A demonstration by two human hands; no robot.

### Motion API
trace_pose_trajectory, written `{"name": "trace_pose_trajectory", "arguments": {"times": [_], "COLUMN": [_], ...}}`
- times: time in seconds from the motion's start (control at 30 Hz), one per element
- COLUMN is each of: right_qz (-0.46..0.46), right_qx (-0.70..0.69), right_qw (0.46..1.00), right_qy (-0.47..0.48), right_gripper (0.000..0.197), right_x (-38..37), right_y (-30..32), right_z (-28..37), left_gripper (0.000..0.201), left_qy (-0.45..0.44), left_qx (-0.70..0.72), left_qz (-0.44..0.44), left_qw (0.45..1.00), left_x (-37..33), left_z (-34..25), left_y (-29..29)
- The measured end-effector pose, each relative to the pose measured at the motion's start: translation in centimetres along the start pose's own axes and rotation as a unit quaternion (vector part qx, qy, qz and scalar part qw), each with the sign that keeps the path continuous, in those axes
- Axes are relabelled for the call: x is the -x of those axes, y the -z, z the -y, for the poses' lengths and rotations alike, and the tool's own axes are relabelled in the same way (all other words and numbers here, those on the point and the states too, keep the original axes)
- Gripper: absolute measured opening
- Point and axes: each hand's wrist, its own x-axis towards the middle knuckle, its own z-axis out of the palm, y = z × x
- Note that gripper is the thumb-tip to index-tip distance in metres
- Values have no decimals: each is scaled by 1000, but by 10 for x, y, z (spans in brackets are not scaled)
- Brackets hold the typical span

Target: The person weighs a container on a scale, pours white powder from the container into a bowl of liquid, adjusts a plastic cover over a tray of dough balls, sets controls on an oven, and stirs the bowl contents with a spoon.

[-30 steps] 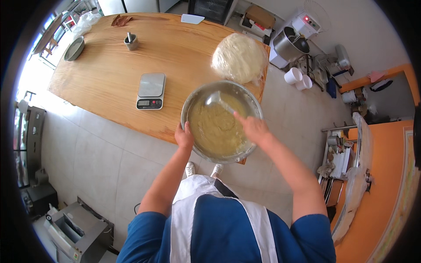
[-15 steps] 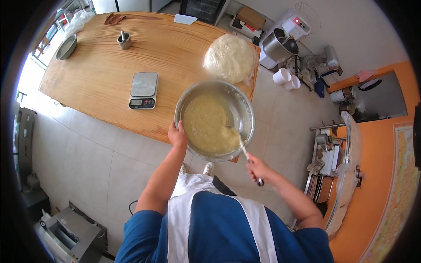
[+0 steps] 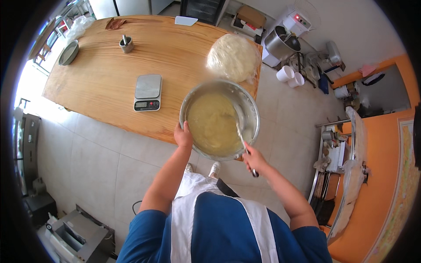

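Observation:
A large round steel bowl (image 3: pixel 249 107) sits at the near right edge of the wooden table, holding pale yellow batter (image 3: pixel 209 120). My left hand (image 3: pixel 183 135) grips the bowl's left rim, thumb on the inner side. Low at the right, my right hand (image 3: pixel 255 159) is closed around the dark handle of a long stirring utensil (image 3: pixel 240 133). The pale shaft slants over the rim into the batter, which hides its head, so I cannot tell its exact kind. Just beyond the bowl lies a big mound of dough (image 3: pixel 233 58) wrapped in clear plastic.
On the wooden table (image 3: pixel 96 83) are a digital kitchen scale (image 3: pixel 148 92), a small cup with a pestle-like stick (image 3: pixel 126 44), a shallow dish (image 3: pixel 69 53) and a white scraper (image 3: pixel 186 20). A dough mixer (image 3: pixel 283 43) and white buckets (image 3: pixel 286 73) stand right, on the floor.
The utensil has swung within the batter, its shaft now steeper, and my right hand has shifted slightly up. My left hand stays on the rim. The whole view has shifted slightly.

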Motion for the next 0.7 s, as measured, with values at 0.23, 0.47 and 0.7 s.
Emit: {"name": "trace_pose_trajectory", "arguments": {"times": [0.23, 0.47, 0.7], "right_qz": [70, 41, -39], "right_qx": [156, 346, 323], "right_qw": [981, 926, 931], "right_qy": [90, 146, 167], "right_gripper": [57, 55, 53], "right_x": [43, 38, -55], "right_y": [6, 0, -12], "right_z": [17, -23, 35], "left_gripper": [26, 27, 29], "left_qy": [-4, -18, -26], "left_qx": [-20, 14, -52], "left_qz": [7, 16, -1], "left_qw": [1000, 1000, 998], "left_x": [5, 6, 7], "left_z": [-11, -7, -7], "left_y": [2, -1, 5]}}
